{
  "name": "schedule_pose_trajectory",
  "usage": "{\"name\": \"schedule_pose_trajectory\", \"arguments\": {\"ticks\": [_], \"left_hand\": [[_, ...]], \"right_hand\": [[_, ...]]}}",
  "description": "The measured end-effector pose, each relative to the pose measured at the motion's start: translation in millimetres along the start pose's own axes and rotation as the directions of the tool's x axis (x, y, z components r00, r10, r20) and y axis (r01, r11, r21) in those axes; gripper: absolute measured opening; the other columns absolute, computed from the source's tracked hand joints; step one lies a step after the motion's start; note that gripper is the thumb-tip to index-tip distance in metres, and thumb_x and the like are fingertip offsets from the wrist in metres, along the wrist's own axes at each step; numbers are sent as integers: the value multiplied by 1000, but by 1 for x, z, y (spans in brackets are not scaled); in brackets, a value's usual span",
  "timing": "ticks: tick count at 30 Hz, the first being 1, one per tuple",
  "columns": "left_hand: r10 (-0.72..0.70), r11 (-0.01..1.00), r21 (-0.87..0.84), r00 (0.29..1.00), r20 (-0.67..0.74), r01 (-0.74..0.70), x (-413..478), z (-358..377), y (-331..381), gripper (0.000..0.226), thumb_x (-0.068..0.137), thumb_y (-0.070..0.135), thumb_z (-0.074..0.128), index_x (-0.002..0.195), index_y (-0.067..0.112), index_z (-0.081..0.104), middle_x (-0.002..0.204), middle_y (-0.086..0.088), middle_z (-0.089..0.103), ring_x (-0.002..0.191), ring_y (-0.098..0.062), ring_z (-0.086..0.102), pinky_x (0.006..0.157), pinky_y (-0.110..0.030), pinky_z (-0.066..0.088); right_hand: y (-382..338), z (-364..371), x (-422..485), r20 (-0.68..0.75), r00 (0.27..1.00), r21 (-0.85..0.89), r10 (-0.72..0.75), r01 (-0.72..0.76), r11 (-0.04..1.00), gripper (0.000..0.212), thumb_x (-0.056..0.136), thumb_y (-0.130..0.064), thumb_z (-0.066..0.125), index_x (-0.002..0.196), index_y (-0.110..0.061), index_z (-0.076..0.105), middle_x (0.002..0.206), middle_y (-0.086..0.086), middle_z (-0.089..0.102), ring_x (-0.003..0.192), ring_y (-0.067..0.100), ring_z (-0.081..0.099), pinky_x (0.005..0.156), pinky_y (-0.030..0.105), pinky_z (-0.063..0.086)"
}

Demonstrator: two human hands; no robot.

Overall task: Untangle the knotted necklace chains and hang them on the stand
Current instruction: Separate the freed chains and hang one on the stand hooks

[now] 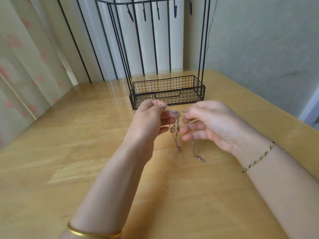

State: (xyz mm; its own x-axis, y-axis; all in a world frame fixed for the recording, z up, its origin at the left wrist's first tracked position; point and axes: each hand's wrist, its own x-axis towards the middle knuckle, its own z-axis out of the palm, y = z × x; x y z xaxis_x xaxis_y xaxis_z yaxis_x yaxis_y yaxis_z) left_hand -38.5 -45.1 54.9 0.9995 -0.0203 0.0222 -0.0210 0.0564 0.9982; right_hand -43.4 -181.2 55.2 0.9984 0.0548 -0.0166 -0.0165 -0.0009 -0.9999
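Note:
A tangle of thin silver necklace chains hangs between my two hands above the wooden table. My left hand pinches the knot's left side and my right hand pinches its right side. Loose chain ends with small pendants dangle down and touch the tabletop below my right hand. Just beyond my hands stands the black wire stand, a mesh basket base with tall uprights and a top bar carrying several hooks. Nothing hangs on the hooks.
The stand sits near the table's far edge, in front of a white radiator-like panel with black bars. A curtain hangs at the left and a plain wall is at the right. The table's right edge runs diagonally behind my right wrist.

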Motion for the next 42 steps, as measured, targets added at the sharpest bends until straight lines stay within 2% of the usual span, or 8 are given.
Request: {"name": "schedule_pose_trajectory", "arguments": {"ticks": [12,16,21,26,32,36,40,42], "left_hand": [[-184,954,-216,975,122,207,1,1,0,15,94,10,38,88,17,50,63,3,57,51,-9,42,53,-22,33],[-214,938,-230,954,210,261,1,-2,3,7,90,17,44,86,18,50,65,3,51,53,-9,39,55,-22,32],[-12,981,195,998,60,0,2,-4,-6,15,82,8,63,94,16,59,73,4,54,57,-8,46,55,-20,38],[456,561,792,888,-55,-239,0,-5,-11,13,82,13,55,90,22,57,81,7,56,72,-13,49,53,-26,36],[569,370,915,818,-88,-159,5,-10,-16,15,84,14,53,97,18,59,101,0,51,99,-23,46,62,-32,39],[451,559,813,883,-132,-165,11,-17,-15,12,84,9,51,88,18,57,91,1,61,89,-22,56,67,-31,45],[172,904,419,967,-188,-79,12,-19,-13,17,90,4,46,81,17,53,75,-1,67,69,-14,62,57,-18,47],[49,971,238,979,-199,0,13,-19,-12,15,93,6,45,85,16,53,70,2,64,64,-11,61,60,-18,44]], "right_hand": [[1,3,0,-24,1000,-6,13,-13,1000,13,85,-2,43,73,-6,48,80,14,49,50,24,61,57,41,55],[2,2,3,-32,999,150,42,-37,988,12,84,0,43,75,-6,49,75,13,51,52,24,61,56,37,55],[6,1,6,-88,996,142,-10,22,990,16,85,-3,45,74,-11,53,77,8,64,67,20,59,61,31,52],[9,5,4,-136,976,-107,-169,155,982,14,85,-3,47,75,-12,52,73,5,66,54,10,55,46,22,44],[9,5,3,-204,945,-191,-254,216,957,16,84,-5,47,73,-14,51,77,2,69,71,10,62,63,24,51],[7,-2,8,-218,974,107,-59,84,991,18,85,-2,42,72,-14,48,69,3,67,74,20,67,74,34,54],[7,-7,12,-206,976,338,64,9,941,17,87,-3,40,74,-13,46,63,4,59,66,22,67,69,35,56],[8,-7,13,-203,975,423,91,3,906,16,88,-2,39,77,-11,46,68,6,58,61,22,66,67,35,57]]}}
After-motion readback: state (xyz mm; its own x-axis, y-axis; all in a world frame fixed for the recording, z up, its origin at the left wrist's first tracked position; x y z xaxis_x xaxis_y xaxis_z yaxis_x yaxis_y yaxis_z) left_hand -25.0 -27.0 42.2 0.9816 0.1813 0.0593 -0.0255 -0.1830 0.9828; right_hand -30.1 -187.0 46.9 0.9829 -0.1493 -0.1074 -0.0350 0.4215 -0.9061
